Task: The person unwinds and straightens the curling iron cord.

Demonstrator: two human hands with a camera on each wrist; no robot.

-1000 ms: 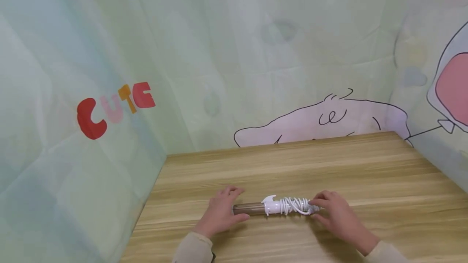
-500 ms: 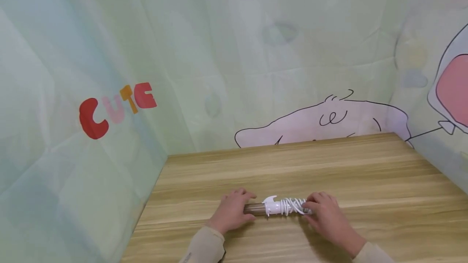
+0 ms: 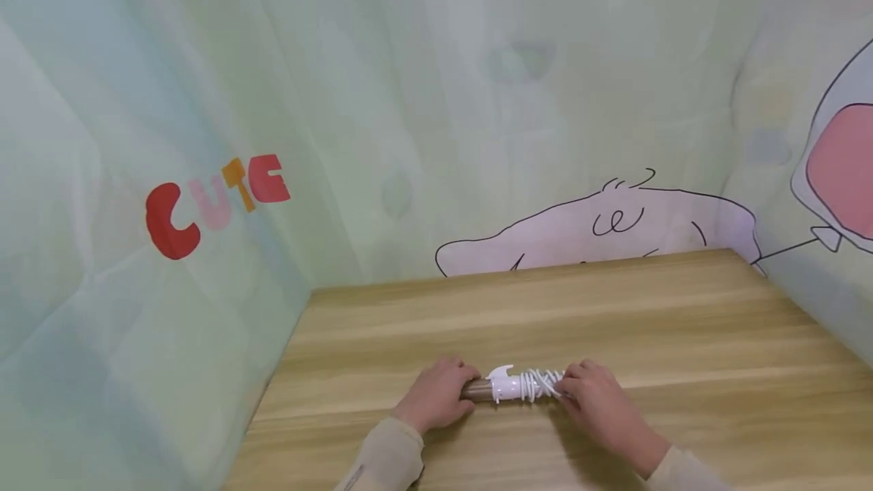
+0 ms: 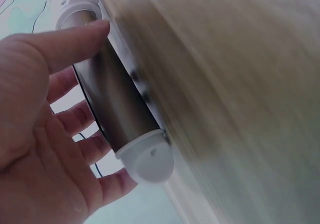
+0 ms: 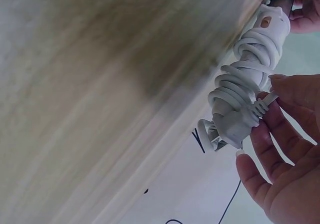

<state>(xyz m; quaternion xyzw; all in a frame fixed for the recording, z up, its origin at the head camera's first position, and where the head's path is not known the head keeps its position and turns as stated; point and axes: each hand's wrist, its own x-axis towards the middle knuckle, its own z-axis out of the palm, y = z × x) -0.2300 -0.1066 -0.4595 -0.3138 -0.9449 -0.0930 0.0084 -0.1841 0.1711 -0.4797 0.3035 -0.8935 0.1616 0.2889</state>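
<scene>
A curling iron (image 3: 506, 387) lies crosswise on the table, its brown barrel (image 4: 117, 93) to the left and a white lever sticking up. White cord (image 5: 260, 48) is wound in loops round its handle. My left hand (image 3: 435, 396) grips the barrel from the left, thumb on the near side and fingers behind; the left wrist view shows the white end cap (image 4: 150, 159) close to the palm. With thumb and forefinger, my right hand (image 3: 603, 406) pinches the cord just behind the plug (image 5: 234, 126). The plug lies against the wound loops at the handle's end.
The wood-grain table (image 3: 518, 309) spreads behind and to both sides. A printed cloth (image 3: 382, 97) with cartoon drawings and letters hangs along its back, left and right sides.
My left hand has slid right along the barrel and closed round it. The right hand has moved slightly left onto the cord near the plug. The curling iron has stayed in place.
</scene>
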